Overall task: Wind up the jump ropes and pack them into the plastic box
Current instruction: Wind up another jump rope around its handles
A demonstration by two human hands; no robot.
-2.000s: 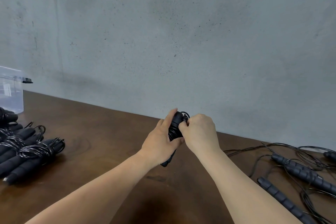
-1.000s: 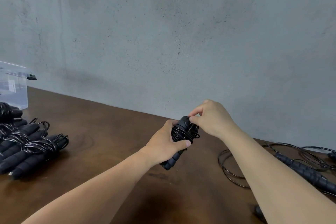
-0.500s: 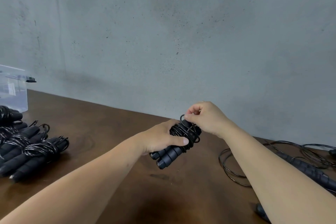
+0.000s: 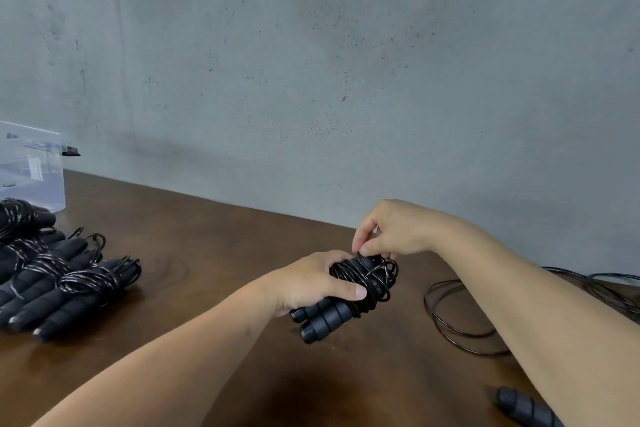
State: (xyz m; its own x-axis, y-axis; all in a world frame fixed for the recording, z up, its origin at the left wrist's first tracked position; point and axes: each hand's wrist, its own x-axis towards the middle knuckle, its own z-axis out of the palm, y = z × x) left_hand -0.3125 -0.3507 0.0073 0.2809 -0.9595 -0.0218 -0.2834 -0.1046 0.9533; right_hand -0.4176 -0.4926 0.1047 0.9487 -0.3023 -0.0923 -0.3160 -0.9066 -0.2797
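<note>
My left hand (image 4: 313,282) grips a black jump rope bundle (image 4: 349,295) above the brown table (image 4: 214,253), its two ribbed handles side by side and pointing down-left, the cord wound round their upper part. My right hand (image 4: 394,230) pinches the cord at the top of the bundle with thumb and fingertips. A clear plastic box (image 4: 33,166) stands at the far left against the wall. Several wound jump ropes (image 4: 65,282) lie in a pile in front of it.
Loose black cord (image 4: 450,319) lies coiled on the table to the right, partly hidden by my right forearm. An unwound rope's handle (image 4: 523,409) shows at the bottom right. A grey concrete wall (image 4: 346,80) runs along the table's far edge.
The bundle has tipped from nearly upright to slanted, handles pointing down-left. My right hand has shifted from beside the handles to above their top, still pinching the cord.
</note>
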